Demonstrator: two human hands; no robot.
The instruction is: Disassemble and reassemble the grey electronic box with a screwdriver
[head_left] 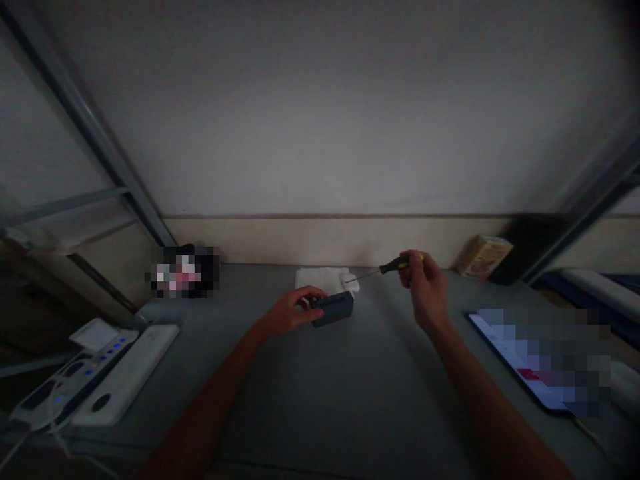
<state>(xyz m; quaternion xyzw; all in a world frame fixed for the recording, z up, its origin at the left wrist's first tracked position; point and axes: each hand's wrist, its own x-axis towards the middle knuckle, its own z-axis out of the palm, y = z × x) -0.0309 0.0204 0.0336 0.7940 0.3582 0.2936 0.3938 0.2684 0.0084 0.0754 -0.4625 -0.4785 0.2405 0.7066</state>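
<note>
Dark vented box (334,311) at mid-bench (320,393). Left hand (293,310) grips its 9 o'clock end; right hand (423,280) wraps the screwdriver (393,265) handle, tip near the box at 1 o'clock, contact unclear. My take: brace box firmly, align shaft before pressing, fingers off the tip's line. Wall (320,140) caps reach at 12; lit slab (530,363) at 3-4, blue-lit unit (73,385) at 8-9. Best room: 6 o'clock, toward near edge.

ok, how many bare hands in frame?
2: the left hand holds the left end of a dark-grey, slotted rectangular box; the right hand grips a thin-shafted screwdriver with black-and-yellow handle. No others show.
</note>
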